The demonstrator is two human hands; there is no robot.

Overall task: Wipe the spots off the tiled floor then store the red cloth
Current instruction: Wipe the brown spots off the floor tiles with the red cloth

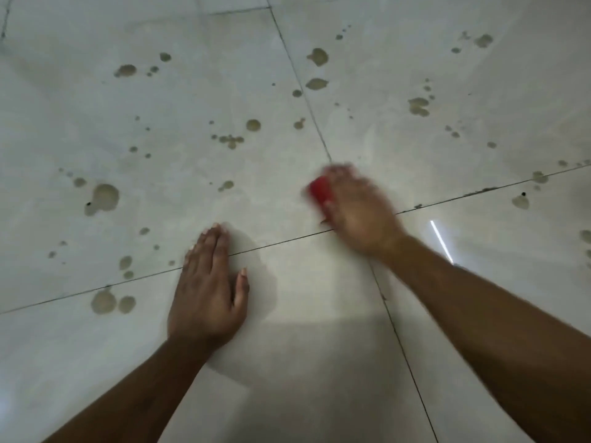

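My right hand (358, 209) is blurred and presses a red cloth (319, 190) onto the pale tiled floor (313, 330), near where two grout lines cross. Only a small red patch of the cloth shows at the hand's left edge; the hand covers the other part. My left hand (208, 282) lies flat on the floor, palm down, fingers together, holding nothing. Brownish spots dot the tiles: a large one at the left (104, 197), a pair at the lower left (104, 302), several in the middle (231, 140) and at the far right (419, 107).
Dark grout lines (281, 243) split the floor into big tiles. A bright reflected light streak (441, 239) lies right of my right forearm. More spots sit along the right edge (520, 201).
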